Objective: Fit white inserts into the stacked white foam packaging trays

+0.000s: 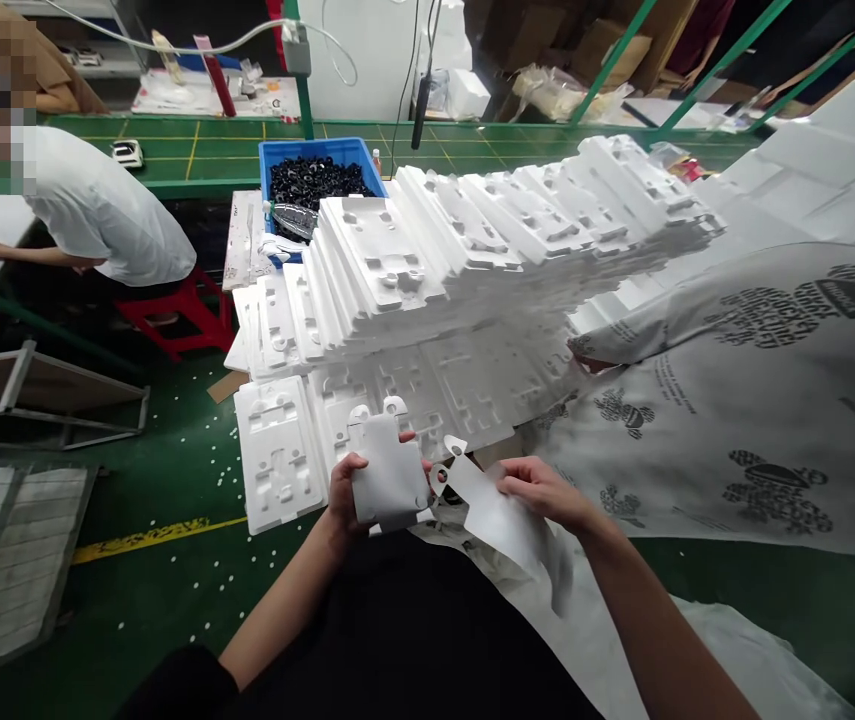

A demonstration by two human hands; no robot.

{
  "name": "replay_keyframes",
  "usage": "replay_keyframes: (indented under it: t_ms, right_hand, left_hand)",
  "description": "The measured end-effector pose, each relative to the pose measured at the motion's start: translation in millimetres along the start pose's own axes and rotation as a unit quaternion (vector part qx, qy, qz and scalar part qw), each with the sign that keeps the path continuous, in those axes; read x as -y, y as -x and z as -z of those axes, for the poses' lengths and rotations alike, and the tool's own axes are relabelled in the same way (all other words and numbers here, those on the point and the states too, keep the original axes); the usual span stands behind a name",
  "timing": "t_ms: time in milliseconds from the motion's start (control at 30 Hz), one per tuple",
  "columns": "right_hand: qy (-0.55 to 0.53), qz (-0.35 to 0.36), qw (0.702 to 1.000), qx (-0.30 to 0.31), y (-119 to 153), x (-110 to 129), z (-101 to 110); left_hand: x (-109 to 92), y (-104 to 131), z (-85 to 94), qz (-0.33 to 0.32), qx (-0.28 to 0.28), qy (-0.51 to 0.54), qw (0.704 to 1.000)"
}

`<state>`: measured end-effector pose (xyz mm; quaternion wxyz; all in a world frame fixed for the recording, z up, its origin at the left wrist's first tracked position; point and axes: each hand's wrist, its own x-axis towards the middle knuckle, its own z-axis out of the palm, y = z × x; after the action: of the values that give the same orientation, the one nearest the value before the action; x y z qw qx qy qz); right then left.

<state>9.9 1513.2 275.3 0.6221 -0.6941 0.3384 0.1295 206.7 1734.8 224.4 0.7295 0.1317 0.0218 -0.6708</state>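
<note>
My left hand (pixel 344 492) is closed around a small stack of white die-cut sheets (pixel 391 470) with rounded tabs at the top corners. The thumb lies along the near edge, and fingertips show at the far side. Pinched between the thumb and fingers of my right hand (pixel 543 488) is a single thin white sheet (pixel 498 520). It bends downward at its right end, and its left end has rounded tabs with holes. That tabbed end is close beside the stack; I cannot tell whether they touch. Moulded white foam trays (pixel 281 455) stand just beyond both hands.
More foam trays (pixel 378 250) lean in long rows behind. A blue crate (pixel 363 150) holds small black parts. Printed grey-white sheeting (pixel 697 420) drapes at the right. A person in a white shirt (pixel 112 210) sits on a red stool (pixel 179 315) at left.
</note>
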Motion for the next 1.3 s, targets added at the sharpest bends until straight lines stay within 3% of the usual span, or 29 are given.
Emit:
replay_keyframes:
  t_ms: [267,533,633,733,1033,1300]
  right_hand:
    - [0.011,0.02,0.998,0.051,-6,-15,63]
    - [0.008,0.1,0.991,0.094,1,-23,117]
    - [-0.012,0.098,0.981,0.164,-6,-24,117]
    - [-0.011,0.084,0.976,0.201,-18,-26,111]
    - [0.001,0.066,0.974,0.219,-27,-34,111]
    - [0.011,0.064,0.973,0.22,-27,-33,105]
  left_hand:
    - [46,-39,-24.6,-0.048,-0.007,-0.065,0.997]
    - [68,-54,-12.7,-0.177,-0.079,-0.046,0.98]
    - [73,-60,-10.0,-0.189,-0.082,-0.046,0.978]
    - [83,-66,-14.4,-0.161,-0.066,-0.029,0.984]
    - [105,-72,-41.9,-0.138,-0.018,0.03,0.99]
    - [109,-67,-34.8,-0.128,-0.022,0.038,0.991]
